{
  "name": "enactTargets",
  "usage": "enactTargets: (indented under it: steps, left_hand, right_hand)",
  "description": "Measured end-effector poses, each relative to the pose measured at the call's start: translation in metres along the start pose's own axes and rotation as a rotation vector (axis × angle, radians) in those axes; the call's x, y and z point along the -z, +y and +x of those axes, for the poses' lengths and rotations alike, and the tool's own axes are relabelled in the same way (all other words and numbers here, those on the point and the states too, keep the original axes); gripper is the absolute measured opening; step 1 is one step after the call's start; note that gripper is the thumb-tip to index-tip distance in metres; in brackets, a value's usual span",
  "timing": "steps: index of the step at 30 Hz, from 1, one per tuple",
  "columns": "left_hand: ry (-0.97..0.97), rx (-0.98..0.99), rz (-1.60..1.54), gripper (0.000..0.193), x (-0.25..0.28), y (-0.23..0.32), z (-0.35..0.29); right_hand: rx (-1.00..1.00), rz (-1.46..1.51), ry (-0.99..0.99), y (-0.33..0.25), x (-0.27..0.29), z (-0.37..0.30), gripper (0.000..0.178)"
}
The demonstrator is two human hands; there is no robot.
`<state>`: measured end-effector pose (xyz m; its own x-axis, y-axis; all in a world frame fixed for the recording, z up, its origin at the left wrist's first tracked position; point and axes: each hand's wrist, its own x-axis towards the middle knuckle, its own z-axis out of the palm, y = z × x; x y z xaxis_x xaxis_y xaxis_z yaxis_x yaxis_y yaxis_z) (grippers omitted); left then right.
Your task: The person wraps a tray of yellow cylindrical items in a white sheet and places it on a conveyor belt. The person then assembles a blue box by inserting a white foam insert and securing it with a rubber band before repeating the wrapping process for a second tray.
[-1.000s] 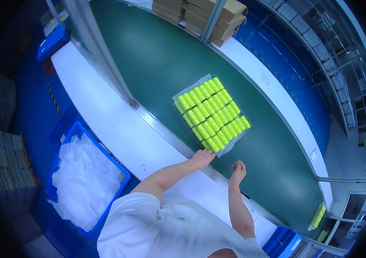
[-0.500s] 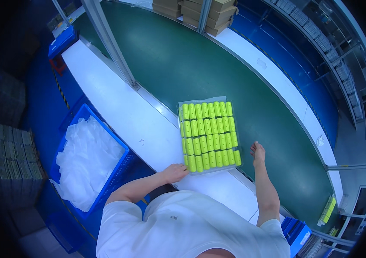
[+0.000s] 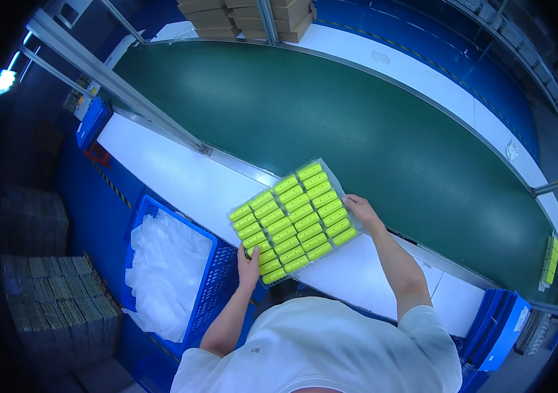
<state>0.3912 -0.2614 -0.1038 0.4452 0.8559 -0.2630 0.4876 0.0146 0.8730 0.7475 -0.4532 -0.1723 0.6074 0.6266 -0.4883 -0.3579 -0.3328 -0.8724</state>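
A clear plastic tray [image 3: 335,175] carries rows of bright yellow-green cylindrical pieces [image 3: 290,220]. It is turned at a slant over the white ledge and the edge of the green conveyor belt. My left hand [image 3: 248,265] grips the tray's near left side, with the thumb over the pieces at the rim. At the opposite side my right hand [image 3: 361,211] closes on the tray's right edge. The fingers beneath the tray are hidden on both sides.
A blue crate [image 3: 206,278] full of white film bags [image 3: 167,268] stands left of the ledge. The green conveyor [image 3: 357,124] runs beyond, with a metal post [image 3: 128,92] at its near edge. Cardboard boxes [image 3: 246,19] sit at the back. Blue bins [image 3: 496,324] stand at right.
The tray has turned counterclockwise and shifted left toward the crate. My right hand, which was apart from it over the belt, now holds its right edge. The head view has swung too.
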Motion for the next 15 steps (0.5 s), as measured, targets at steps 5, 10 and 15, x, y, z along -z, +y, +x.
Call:
enactTargets:
  steps: [5,10,15]
  left_hand:
    - [-0.160,0.022,0.091,0.071,-0.010,0.022,0.034]
    - [-0.600,-0.218,0.177,0.074,-0.049,0.029,0.105]
    - [-0.886,-0.103,0.155,0.072,-0.074,0.073,0.118]
  right_hand:
    - [0.017,0.102,0.299,0.063,-0.013,-0.083,0.047]
    - [-0.058,0.331,0.571,0.105,-0.043,-0.187,0.046]
    - [-0.106,0.416,0.798,0.144,-0.079,-0.249,0.044]
